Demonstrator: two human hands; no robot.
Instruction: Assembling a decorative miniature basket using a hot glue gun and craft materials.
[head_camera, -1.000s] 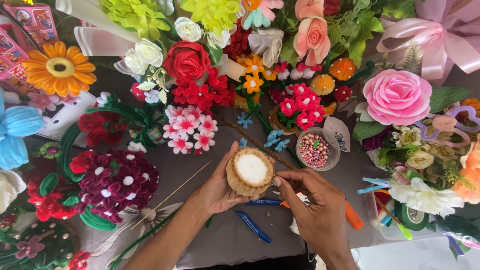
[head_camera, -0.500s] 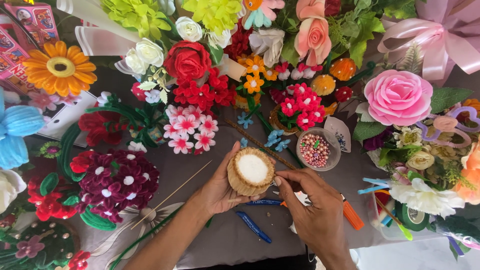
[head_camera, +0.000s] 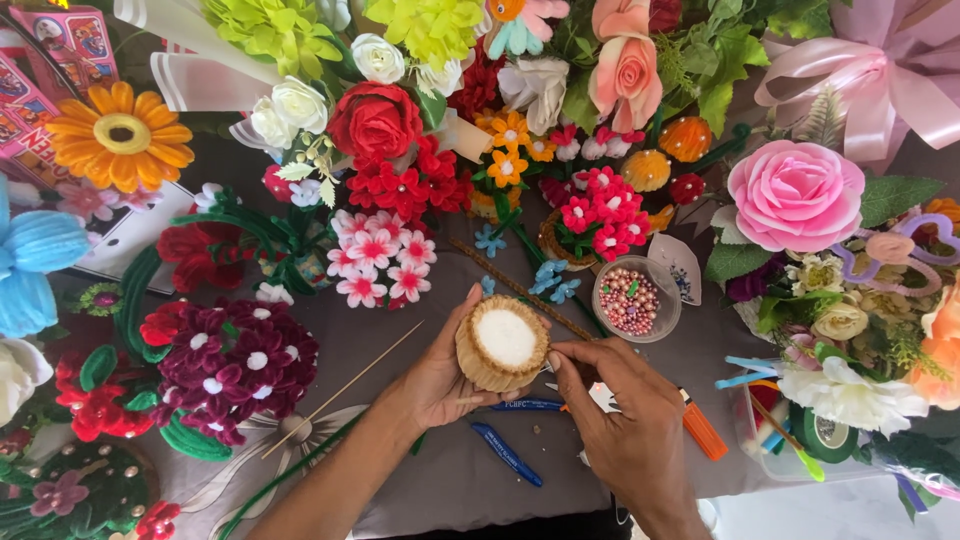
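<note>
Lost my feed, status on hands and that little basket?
Left hand cups small tan basket, white filling up. Right hand pinches its rim. Bead cup just beyond, pens on table underneath.

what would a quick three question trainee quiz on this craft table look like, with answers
1. True or false: the left hand holds the small round basket with the white centre.
2. Where is the right hand working? A) at the basket's right edge B) in the bead cup C) on the pink rose
3. What lies on the table left of the left hand?

Key: 1 true; 2 A; 3 a thin wooden stick.
</note>
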